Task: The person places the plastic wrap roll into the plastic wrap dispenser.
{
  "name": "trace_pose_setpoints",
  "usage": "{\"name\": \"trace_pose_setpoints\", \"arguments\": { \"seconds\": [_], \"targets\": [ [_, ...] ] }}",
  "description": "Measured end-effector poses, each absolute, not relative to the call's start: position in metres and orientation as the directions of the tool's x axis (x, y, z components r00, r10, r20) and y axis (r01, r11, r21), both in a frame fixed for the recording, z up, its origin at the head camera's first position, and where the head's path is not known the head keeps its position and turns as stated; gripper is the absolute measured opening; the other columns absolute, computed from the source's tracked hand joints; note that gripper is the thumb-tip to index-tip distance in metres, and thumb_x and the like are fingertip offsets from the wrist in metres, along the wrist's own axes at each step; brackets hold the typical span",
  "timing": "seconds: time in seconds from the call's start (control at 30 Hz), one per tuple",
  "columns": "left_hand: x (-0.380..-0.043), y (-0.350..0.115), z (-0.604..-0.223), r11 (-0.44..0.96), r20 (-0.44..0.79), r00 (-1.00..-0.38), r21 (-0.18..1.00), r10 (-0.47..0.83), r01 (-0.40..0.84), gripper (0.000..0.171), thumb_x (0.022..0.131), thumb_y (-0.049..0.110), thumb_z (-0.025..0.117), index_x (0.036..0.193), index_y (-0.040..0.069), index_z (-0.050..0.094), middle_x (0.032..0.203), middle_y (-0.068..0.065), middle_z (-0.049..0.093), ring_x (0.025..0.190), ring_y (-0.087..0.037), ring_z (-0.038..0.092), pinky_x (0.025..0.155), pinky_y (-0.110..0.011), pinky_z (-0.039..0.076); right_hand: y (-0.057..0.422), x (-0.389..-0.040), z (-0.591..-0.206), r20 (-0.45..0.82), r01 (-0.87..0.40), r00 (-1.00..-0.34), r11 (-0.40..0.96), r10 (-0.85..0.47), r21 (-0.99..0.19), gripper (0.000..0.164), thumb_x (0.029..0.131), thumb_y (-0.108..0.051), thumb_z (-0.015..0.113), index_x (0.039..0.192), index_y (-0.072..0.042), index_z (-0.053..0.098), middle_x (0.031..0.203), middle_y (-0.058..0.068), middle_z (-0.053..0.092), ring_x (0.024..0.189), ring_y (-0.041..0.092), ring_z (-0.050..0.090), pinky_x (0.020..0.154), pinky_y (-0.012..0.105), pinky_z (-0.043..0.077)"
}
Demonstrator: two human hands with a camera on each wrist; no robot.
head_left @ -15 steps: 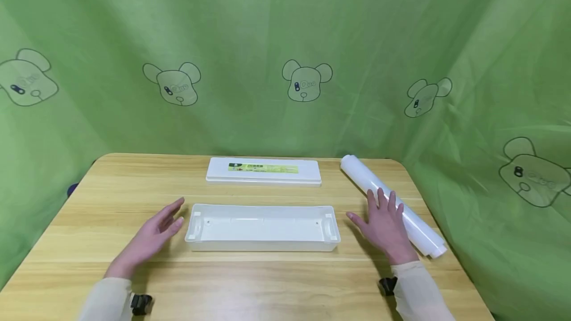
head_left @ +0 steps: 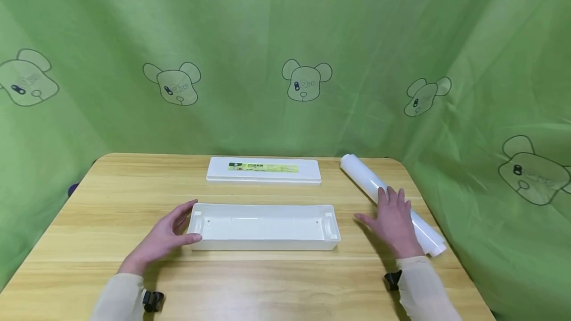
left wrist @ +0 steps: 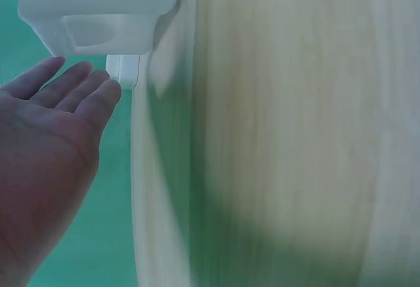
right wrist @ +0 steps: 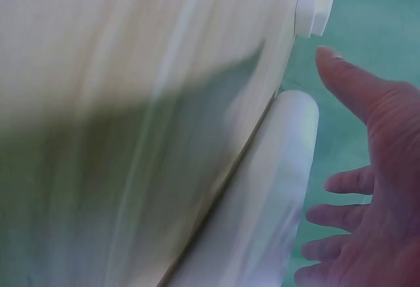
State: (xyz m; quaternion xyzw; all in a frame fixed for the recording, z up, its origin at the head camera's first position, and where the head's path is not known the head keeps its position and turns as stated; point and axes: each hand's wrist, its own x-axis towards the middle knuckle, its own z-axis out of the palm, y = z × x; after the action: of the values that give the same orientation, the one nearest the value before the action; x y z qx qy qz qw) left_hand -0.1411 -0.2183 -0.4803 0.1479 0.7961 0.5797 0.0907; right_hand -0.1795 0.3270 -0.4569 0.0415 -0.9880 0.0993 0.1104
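A long white plastic box [head_left: 267, 245] stands uncovered on the table with its hollow inside showing. At its left end is my left hand [head_left: 162, 237], fingers stretched toward the back corner and thumb overlapping the front corner. The left wrist view shows these fingers [left wrist: 79, 93] extended just short of the box's end wall [left wrist: 95, 34]. My right hand [head_left: 394, 222], fingers spread and nothing gripped, hovers over a glossy white roll of plastic wrap [head_left: 360, 173]. The roll [right wrist: 262, 188] lies diagonally on the right side of the table, partly hidden by that hand in the head view.
Behind the box, a flat white lid [head_left: 308, 170] with a yellow-green label lies near the back edge of the wooden table [head_left: 267, 286]. A green curtain [head_left: 241, 24] printed with bear heads surrounds the table at the back and sides.
My left hand has moved right, up to the box's left end, its thumb now over the front corner. The right hand has shifted slightly right, further over the roll. Box, lid and roll stay put.
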Motion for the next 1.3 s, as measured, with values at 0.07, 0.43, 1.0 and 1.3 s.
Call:
{"name": "trace_pose_setpoints", "arguments": {
  "seconds": [0.07,0.43,1.0,1.3],
  "targets": [
    [-0.141,-0.217,-0.48,0.278,0.02,-0.94,0.953,0.339,0.121,0.093,0.083,0.018,0.079,0.154,-0.001,0.021,0.157,-0.026,0.018,0.143,-0.042,0.018,0.112,-0.039,0.02,0.33,-0.181,-0.457,0.227,-0.098,-0.972,0.977,-0.054,-0.189,0.101,0.078,-0.045,0.081,0.139,0.019,0.033,0.141,0.045,0.027,0.13,0.066,0.016,0.103,0.078,0.013],
    [-0.142,-0.216,-0.482,0.274,0.03,-0.941,0.953,0.336,0.128,0.099,0.077,0.015,0.083,0.152,-0.003,0.022,0.155,-0.026,0.024,0.143,-0.04,0.021,0.112,-0.021,0.022,0.342,-0.187,-0.457,0.256,-0.082,-0.966,0.981,-0.034,-0.178,0.093,0.078,-0.036,0.083,0.133,0.022,0.036,0.133,0.048,0.034,0.124,0.065,0.027,0.098,0.079,0.022],
    [-0.142,-0.216,-0.485,0.2,0.015,-0.938,0.976,0.345,0.089,0.097,0.08,0.01,0.081,0.153,-0.005,0.019,0.154,-0.029,0.023,0.14,-0.043,0.026,0.111,-0.034,0.027,0.359,-0.188,-0.459,0.183,-0.023,-0.983,0.982,0.012,-0.187,0.072,0.082,-0.026,0.08,0.122,0.018,0.04,0.105,0.042,0.048,0.088,0.059,0.053,0.068,0.069,0.047],
    [-0.144,-0.218,-0.487,0.168,0.005,-0.94,0.983,0.341,0.067,0.098,0.079,0.009,0.081,0.153,-0.005,0.018,0.155,-0.029,0.021,0.14,-0.044,0.025,0.108,-0.023,0.03,0.362,-0.192,-0.459,0.171,0.001,-0.984,0.975,0.041,-0.223,0.063,0.083,-0.014,0.074,0.125,0.017,0.04,0.103,0.04,0.047,0.088,0.056,0.052,0.064,0.067,0.047]
  ]
}}
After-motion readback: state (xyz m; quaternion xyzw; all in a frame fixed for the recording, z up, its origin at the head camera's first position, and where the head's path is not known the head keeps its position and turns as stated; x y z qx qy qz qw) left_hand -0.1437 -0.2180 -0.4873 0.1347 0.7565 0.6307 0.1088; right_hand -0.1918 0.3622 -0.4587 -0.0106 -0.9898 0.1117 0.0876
